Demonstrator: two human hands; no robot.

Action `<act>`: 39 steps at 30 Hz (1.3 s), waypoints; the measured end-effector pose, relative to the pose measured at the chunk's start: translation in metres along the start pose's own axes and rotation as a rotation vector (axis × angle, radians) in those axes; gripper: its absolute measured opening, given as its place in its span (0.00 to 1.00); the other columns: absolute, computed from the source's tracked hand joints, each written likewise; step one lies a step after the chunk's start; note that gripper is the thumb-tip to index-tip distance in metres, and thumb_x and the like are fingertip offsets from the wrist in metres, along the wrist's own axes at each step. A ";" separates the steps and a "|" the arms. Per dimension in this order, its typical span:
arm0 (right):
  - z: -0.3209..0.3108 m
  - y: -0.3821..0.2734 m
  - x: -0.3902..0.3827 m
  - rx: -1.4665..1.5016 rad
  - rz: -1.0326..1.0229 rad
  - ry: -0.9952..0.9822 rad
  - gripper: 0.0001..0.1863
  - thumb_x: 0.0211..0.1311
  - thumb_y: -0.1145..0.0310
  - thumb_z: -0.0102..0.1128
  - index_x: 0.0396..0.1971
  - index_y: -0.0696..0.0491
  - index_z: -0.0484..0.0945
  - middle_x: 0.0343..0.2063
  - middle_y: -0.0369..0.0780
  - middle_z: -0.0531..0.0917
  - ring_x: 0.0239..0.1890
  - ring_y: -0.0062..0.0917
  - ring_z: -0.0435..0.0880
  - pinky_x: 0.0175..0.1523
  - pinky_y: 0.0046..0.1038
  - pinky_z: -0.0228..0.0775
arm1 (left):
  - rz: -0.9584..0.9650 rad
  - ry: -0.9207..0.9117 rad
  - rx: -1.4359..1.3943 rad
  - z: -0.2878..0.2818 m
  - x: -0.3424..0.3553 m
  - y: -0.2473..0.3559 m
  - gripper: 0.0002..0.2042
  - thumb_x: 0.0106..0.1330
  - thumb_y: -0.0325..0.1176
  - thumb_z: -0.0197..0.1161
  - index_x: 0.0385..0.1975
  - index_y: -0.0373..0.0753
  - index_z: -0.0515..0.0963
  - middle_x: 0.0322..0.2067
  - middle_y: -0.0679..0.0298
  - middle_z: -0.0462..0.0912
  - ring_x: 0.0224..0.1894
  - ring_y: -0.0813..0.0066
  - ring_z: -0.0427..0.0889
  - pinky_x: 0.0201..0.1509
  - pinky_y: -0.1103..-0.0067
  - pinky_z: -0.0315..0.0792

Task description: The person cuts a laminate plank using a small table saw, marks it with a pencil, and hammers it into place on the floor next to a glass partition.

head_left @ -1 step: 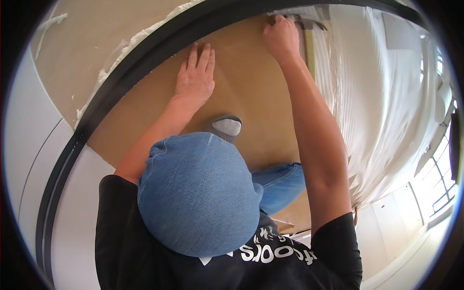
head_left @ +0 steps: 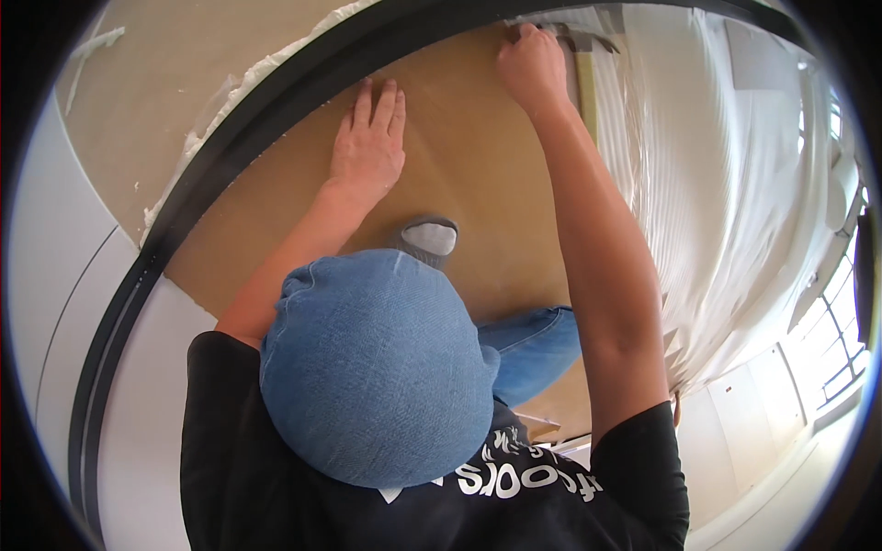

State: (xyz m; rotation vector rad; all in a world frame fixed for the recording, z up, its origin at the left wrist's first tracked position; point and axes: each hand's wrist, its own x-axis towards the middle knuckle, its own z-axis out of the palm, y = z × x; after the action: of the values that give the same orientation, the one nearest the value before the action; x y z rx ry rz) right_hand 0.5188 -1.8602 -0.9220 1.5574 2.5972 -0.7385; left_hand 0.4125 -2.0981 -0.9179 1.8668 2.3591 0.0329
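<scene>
My left hand (head_left: 367, 147) lies flat on a brown board (head_left: 459, 156), fingers stretched and slightly apart, just below a long black curved-looking rail (head_left: 257, 110). At the top, my right hand (head_left: 531, 66) has its fingers curled round something dark at the board's upper right corner, partly hidden by the hand and too small to name. A dark angled piece (head_left: 588, 41) shows just right of it, beside a narrow yellowish strip (head_left: 587, 101) along the board's edge. My bent jeans-clad leg (head_left: 531, 349) and a grey-and-white foot (head_left: 427, 237) are on the board.
Wrinkled translucent plastic sheeting (head_left: 707, 184) covers the right side. A beige surface (head_left: 156, 83) with a rough white edge lies beyond the rail. White panels (head_left: 64, 294) are at the left, a bright gridded window (head_left: 836, 321) at the far right.
</scene>
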 end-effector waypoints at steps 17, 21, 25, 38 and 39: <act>-0.053 0.101 -0.062 -0.058 0.127 0.033 0.26 0.60 0.60 0.68 0.55 0.57 0.75 0.50 0.52 0.80 0.54 0.46 0.78 0.57 0.41 0.71 | 0.717 0.126 -0.203 0.031 0.113 0.116 0.09 0.56 0.36 0.60 0.34 0.44 0.81 0.37 0.69 0.77 0.46 0.72 0.74 0.54 0.76 0.68; -0.052 0.113 -0.043 -0.150 0.134 -0.003 0.27 0.59 0.59 0.65 0.55 0.57 0.76 0.48 0.52 0.81 0.52 0.47 0.79 0.57 0.41 0.72 | 0.728 0.148 -0.256 0.031 0.125 0.123 0.07 0.58 0.36 0.60 0.33 0.46 0.80 0.37 0.71 0.77 0.47 0.73 0.75 0.52 0.77 0.68; -0.065 0.103 -0.038 -0.143 0.201 -0.013 0.28 0.55 0.58 0.60 0.53 0.59 0.78 0.45 0.52 0.82 0.50 0.48 0.80 0.56 0.42 0.71 | 0.723 0.065 -0.297 0.032 0.133 0.127 0.07 0.61 0.36 0.58 0.34 0.46 0.81 0.39 0.72 0.78 0.48 0.73 0.74 0.51 0.77 0.67; -0.087 0.079 -0.050 -0.118 0.194 -0.040 0.28 0.57 0.58 0.57 0.57 0.56 0.76 0.45 0.54 0.84 0.49 0.49 0.82 0.55 0.41 0.73 | 0.673 -0.067 -0.276 0.028 0.138 0.132 0.10 0.61 0.36 0.57 0.33 0.42 0.84 0.42 0.69 0.80 0.51 0.72 0.72 0.51 0.75 0.66; -0.085 0.077 -0.051 -0.121 0.202 -0.066 0.29 0.57 0.58 0.57 0.58 0.55 0.75 0.45 0.54 0.84 0.49 0.48 0.82 0.55 0.41 0.73 | 0.670 -0.071 -0.275 0.028 0.138 0.131 0.10 0.61 0.36 0.57 0.33 0.42 0.84 0.42 0.69 0.80 0.51 0.72 0.72 0.51 0.75 0.66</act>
State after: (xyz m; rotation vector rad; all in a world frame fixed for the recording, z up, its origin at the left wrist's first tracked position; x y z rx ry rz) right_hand 0.6274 -1.8375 -0.8635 1.6956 2.3455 -0.5932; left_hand 0.5115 -1.9359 -0.9451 2.3497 1.4911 0.3287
